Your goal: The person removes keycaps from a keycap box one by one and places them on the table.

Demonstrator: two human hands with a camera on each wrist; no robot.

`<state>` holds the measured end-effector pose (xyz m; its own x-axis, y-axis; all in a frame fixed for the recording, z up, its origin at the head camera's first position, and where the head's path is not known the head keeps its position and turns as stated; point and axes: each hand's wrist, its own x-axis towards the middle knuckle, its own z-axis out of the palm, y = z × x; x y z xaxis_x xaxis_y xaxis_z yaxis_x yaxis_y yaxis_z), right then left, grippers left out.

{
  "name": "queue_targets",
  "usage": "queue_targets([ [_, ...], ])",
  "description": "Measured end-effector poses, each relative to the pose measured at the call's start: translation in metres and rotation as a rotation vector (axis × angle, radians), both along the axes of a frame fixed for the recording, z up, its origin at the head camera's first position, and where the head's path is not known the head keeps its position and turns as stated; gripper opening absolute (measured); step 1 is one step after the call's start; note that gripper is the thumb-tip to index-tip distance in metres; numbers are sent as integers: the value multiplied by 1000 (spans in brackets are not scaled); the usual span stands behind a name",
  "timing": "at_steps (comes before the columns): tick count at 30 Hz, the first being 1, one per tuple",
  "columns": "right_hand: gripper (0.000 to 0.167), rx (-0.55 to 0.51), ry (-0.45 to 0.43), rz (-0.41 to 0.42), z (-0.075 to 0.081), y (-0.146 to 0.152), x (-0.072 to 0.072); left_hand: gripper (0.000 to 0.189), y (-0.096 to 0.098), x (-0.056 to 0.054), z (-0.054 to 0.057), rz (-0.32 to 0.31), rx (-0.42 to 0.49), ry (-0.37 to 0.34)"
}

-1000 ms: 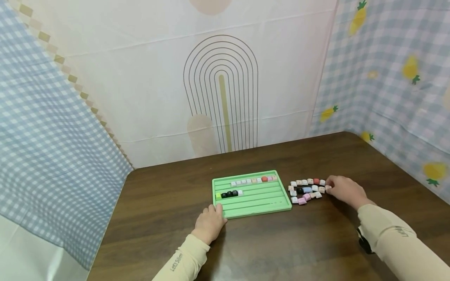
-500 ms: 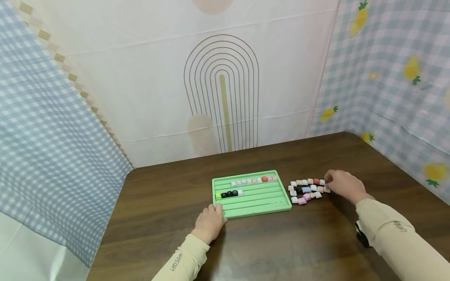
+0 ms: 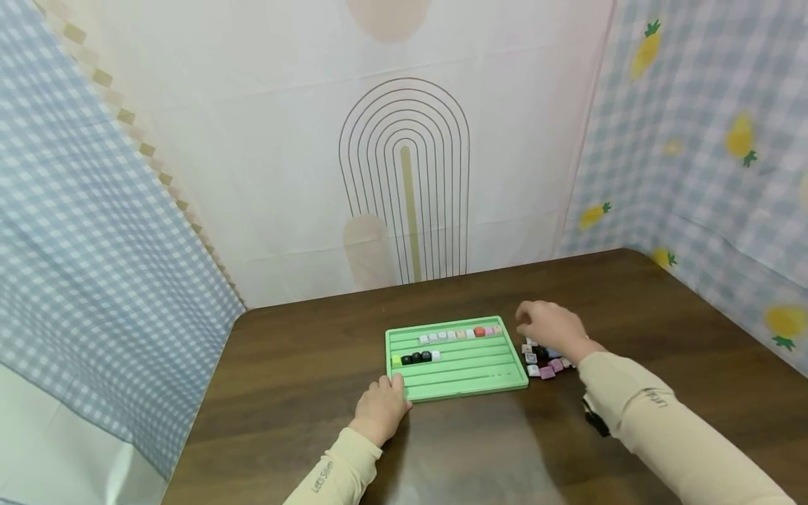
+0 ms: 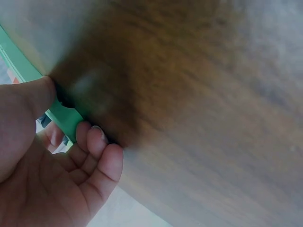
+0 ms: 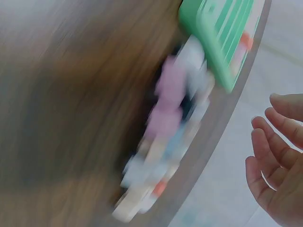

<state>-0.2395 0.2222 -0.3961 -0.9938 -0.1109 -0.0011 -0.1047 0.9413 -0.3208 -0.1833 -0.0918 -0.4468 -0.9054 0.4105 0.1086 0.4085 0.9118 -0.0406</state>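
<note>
My left hand (image 3: 381,408) grips the near left corner of a light green ridged tray (image 3: 454,384), thumb and fingers about its edge in the left wrist view. In the tray's far row sit several pale keycaps (image 3: 442,337) with a red keycap (image 3: 480,332) among them. Further left, a yellow-green keycap (image 3: 396,360), several black keycaps (image 3: 416,357) and a white one share another row. My right hand (image 3: 554,328) hovers over the loose keycaps (image 3: 546,373) right of the tray. Its fingers are loosely bent, and the right wrist view shows nothing between them.
The dark wooden table (image 3: 303,393) stretches around the tray. Behind it hangs a white patterned cloth (image 3: 284,175), with blue checked cloths on either side. The right hand and sleeve cover part of the loose keycaps.
My right hand has lifted from the right end of the loose keycaps and moved left toward the tray. The left hand stays at the tray's corner. The head view has shifted slightly.
</note>
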Motion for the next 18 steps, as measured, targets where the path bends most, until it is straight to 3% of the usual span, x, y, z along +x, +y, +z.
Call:
queue_targets([
  [5,20,-10,10,71,-2,-47,-5,43,0,0,-2,-1,7,51],
  [12,22,-42,-17,102,-13,-100,-12,41,-4,-3,3,2,9,-10],
  [18,20,-49,14,131,-35,-131,-12,40,-5,2,-3,13,10,-24],
])
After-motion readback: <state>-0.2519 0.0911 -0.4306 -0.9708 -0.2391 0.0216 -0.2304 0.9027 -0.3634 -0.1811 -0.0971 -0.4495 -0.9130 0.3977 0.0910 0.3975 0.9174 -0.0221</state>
